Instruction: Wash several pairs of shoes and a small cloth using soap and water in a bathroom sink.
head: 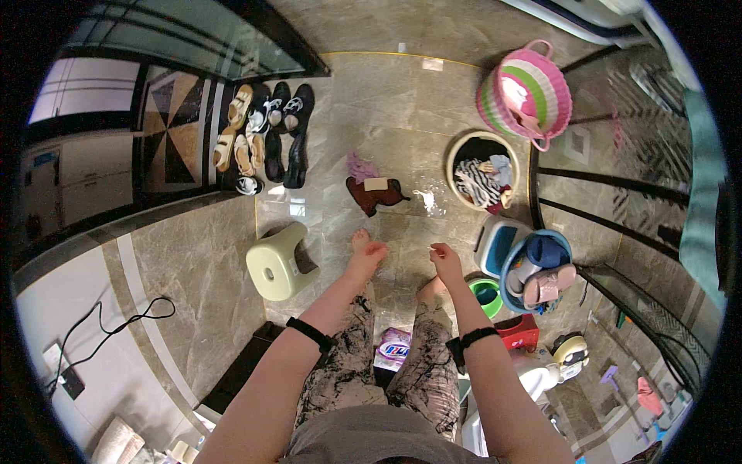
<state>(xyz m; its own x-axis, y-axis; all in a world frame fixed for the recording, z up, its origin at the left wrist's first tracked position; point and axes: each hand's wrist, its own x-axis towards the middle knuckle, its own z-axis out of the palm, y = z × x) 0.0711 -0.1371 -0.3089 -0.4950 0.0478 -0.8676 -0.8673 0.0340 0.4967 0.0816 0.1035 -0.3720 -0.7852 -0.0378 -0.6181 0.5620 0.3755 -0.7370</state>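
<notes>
My left hand [368, 259] hangs over the tiled floor with its fingers curled together. To its right, my right hand [447, 264] is held with thumb and fingers bent close. Whether either holds something thin or small is too unclear to tell. On the floor beyond them lies a crumpled dark brown cloth item [371, 200], with a pale rectangular block [375, 184] on top. A lilac cloth or mesh [362, 166] touches its far side. White wet streaks or foam [428, 200] show on the tiles to the right.
A pale plastic stool [272, 269] stands left, below rows of shoes [278, 133]. At right are a cream-rimmed basin of clothes [451, 168], a striped basket [545, 93], a blue basin of slippers [505, 284] and a green basin [493, 307]. A purple detergent package [394, 348] sits between my legs.
</notes>
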